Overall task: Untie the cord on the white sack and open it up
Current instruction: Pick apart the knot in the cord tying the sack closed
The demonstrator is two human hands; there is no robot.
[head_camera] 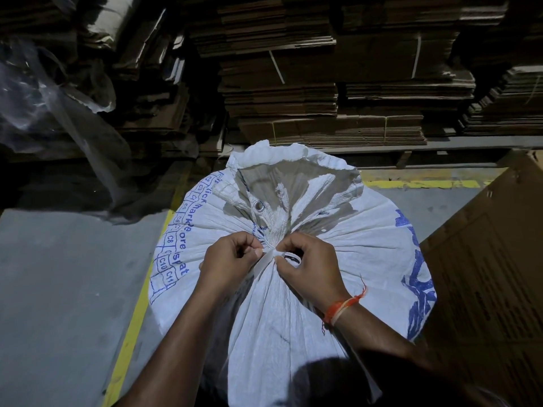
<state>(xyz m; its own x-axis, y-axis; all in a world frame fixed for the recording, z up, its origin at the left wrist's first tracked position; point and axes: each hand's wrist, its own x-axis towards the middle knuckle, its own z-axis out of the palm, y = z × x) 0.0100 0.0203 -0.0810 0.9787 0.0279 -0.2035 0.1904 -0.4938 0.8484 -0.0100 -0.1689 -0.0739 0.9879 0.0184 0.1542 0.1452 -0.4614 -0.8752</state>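
Note:
A large white woven sack [367, 248] with blue print stands on the floor below me, its neck gathered tight at the middle. A flat white cord [269, 257] is knotted around that neck. My left hand [229, 259] pinches the cord on the left of the knot. My right hand [308, 265], with an orange thread on its wrist, grips the cord's loop on the right. Above the knot the sack's mouth [282, 183] flares out, showing a metal eyelet.
Stacks of flattened cardboard [338, 83] rise behind the sack on a low pallet. A large cardboard box [484, 274] stands close on the right. Clear plastic sheeting [44, 92] hangs at the left. The grey floor [58, 289] carries yellow lines [132, 327].

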